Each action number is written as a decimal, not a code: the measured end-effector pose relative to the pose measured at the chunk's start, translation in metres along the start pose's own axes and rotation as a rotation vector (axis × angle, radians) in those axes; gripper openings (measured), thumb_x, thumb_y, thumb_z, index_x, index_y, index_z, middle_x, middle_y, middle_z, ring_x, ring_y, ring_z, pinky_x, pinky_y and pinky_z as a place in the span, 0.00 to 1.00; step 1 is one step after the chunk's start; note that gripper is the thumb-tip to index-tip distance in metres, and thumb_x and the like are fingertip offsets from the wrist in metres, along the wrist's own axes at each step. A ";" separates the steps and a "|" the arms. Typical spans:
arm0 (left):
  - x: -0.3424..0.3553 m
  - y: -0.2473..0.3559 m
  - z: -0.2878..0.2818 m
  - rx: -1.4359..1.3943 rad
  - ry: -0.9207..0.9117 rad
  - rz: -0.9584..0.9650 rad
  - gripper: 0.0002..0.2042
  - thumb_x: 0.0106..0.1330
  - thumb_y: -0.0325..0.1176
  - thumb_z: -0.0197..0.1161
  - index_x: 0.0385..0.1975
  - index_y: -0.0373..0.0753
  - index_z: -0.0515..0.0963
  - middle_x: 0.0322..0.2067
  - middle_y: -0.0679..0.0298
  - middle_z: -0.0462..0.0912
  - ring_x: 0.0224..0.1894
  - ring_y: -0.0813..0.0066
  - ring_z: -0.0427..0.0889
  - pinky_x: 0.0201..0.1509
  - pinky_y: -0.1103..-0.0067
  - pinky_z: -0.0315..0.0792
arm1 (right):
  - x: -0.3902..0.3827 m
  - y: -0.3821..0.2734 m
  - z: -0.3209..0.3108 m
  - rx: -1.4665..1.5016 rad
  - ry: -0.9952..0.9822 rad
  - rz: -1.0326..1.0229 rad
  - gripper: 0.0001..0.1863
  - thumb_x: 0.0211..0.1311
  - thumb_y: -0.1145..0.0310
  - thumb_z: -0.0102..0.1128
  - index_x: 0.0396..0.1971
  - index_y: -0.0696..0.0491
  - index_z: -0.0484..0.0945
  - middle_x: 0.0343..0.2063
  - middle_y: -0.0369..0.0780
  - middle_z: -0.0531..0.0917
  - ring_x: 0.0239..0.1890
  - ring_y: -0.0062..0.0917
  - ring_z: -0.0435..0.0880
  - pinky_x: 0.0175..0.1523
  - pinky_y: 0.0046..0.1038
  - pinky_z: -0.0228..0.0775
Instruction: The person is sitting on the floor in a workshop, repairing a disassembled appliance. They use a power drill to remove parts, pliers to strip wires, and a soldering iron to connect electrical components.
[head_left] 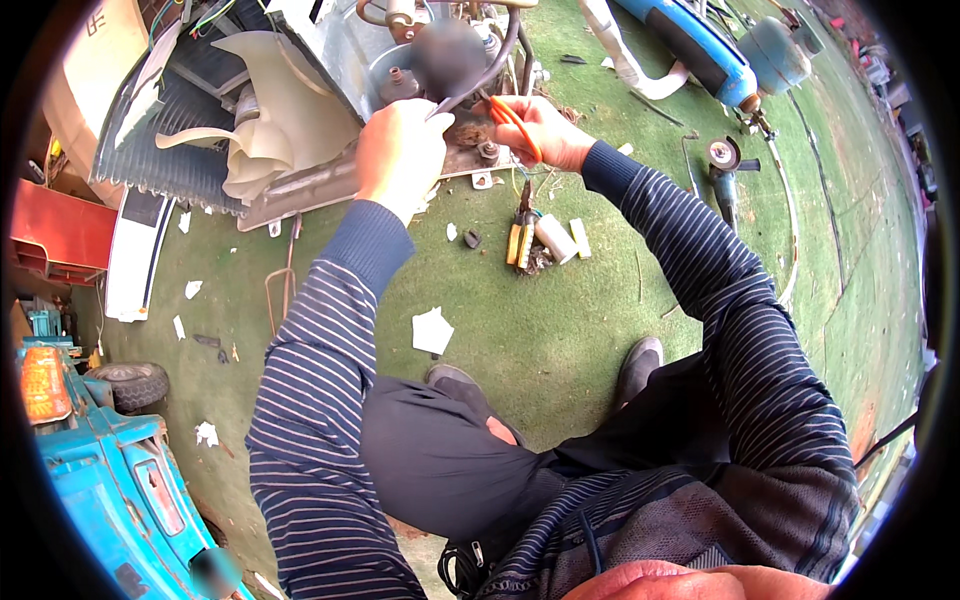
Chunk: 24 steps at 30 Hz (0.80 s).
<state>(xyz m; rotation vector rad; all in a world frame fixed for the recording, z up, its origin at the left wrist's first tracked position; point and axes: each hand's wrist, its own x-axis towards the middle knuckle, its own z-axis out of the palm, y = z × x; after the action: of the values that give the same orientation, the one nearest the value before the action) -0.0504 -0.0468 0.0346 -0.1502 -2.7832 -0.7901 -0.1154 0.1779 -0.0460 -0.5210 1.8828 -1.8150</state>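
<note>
My left hand (400, 155) grips a dark grey tube (470, 85) at the base of a metal unit (335, 60) with an exposed compressor area. Just to its right, my right hand (545, 135) holds an orange-handled cutting tool (515, 135), its tip at the tube, partly hidden. Copper piping (370, 10) rises at the top of the unit. A pale plastic fan (260, 140) lies beside dark radiator fins (185, 170) to the left. On the green floor below my hands lie yellow-handled pliers (520, 240) and a pale cylinder (555, 237).
A blue gas cylinder (690, 45), a smaller tank (775, 60) and an angle grinder (725, 180) lie right on the green mat (600, 300). At left are a red metal case (60, 230), a small tyre (130, 385) and a turquoise machine (120, 490). Paper scraps are scattered about.
</note>
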 end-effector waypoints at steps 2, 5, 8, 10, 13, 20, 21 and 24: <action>0.000 -0.003 0.002 0.016 0.007 0.013 0.13 0.67 0.42 0.67 0.34 0.36 0.85 0.27 0.47 0.83 0.33 0.44 0.82 0.40 0.59 0.73 | -0.004 0.000 0.010 -0.526 0.093 -0.233 0.17 0.66 0.65 0.68 0.51 0.56 0.85 0.22 0.45 0.84 0.26 0.26 0.85 0.35 0.35 0.78; -0.001 -0.003 -0.003 0.042 -0.015 0.000 0.12 0.67 0.41 0.67 0.36 0.37 0.87 0.30 0.47 0.85 0.35 0.44 0.84 0.42 0.58 0.75 | -0.032 -0.007 0.010 -1.126 0.080 -0.248 0.16 0.66 0.56 0.65 0.43 0.54 0.85 0.26 0.54 0.85 0.33 0.53 0.86 0.40 0.48 0.80; 0.000 -0.001 -0.006 0.033 -0.026 -0.002 0.12 0.67 0.40 0.67 0.37 0.38 0.88 0.31 0.46 0.86 0.36 0.43 0.85 0.42 0.57 0.76 | -0.062 0.005 -0.001 -1.216 -0.122 -0.178 0.17 0.61 0.56 0.68 0.41 0.53 0.84 0.26 0.51 0.86 0.32 0.50 0.87 0.40 0.47 0.81; 0.001 -0.001 -0.008 0.021 -0.030 0.002 0.12 0.67 0.40 0.67 0.36 0.37 0.87 0.30 0.46 0.85 0.36 0.43 0.84 0.41 0.57 0.75 | -0.084 0.014 -0.003 -1.263 -0.187 -0.123 0.19 0.57 0.63 0.67 0.47 0.54 0.85 0.27 0.50 0.85 0.32 0.49 0.87 0.40 0.46 0.80; 0.002 0.003 -0.007 -0.004 -0.056 -0.006 0.12 0.67 0.40 0.67 0.36 0.35 0.86 0.28 0.47 0.83 0.32 0.49 0.82 0.39 0.60 0.74 | -0.104 0.031 -0.020 -1.314 -0.184 -0.002 0.18 0.59 0.58 0.65 0.43 0.55 0.84 0.40 0.50 0.87 0.43 0.45 0.89 0.45 0.42 0.82; 0.002 0.012 -0.011 -0.041 -0.083 -0.026 0.11 0.68 0.37 0.66 0.35 0.34 0.85 0.22 0.49 0.79 0.24 0.52 0.77 0.33 0.65 0.70 | -0.119 0.078 -0.062 -1.440 -0.297 0.147 0.12 0.51 0.64 0.68 0.33 0.54 0.85 0.26 0.47 0.87 0.34 0.45 0.90 0.37 0.43 0.82; 0.002 0.014 -0.010 -0.055 -0.071 -0.023 0.11 0.68 0.37 0.66 0.35 0.33 0.85 0.21 0.50 0.79 0.23 0.54 0.77 0.32 0.66 0.70 | -0.122 0.084 -0.068 -1.408 -0.288 0.154 0.12 0.51 0.63 0.69 0.33 0.54 0.84 0.27 0.48 0.87 0.34 0.44 0.90 0.38 0.43 0.82; 0.002 0.016 -0.013 -0.107 -0.076 -0.042 0.11 0.70 0.36 0.66 0.39 0.33 0.86 0.21 0.51 0.79 0.22 0.62 0.77 0.32 0.70 0.71 | -0.133 0.093 -0.078 -1.369 -0.237 0.023 0.15 0.52 0.59 0.71 0.34 0.54 0.83 0.31 0.48 0.86 0.36 0.44 0.89 0.42 0.43 0.82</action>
<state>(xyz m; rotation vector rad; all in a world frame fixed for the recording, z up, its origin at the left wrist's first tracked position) -0.0474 -0.0401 0.0538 -0.1437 -2.8239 -0.9636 -0.0463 0.3227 -0.1280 -1.0363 2.6555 -0.1508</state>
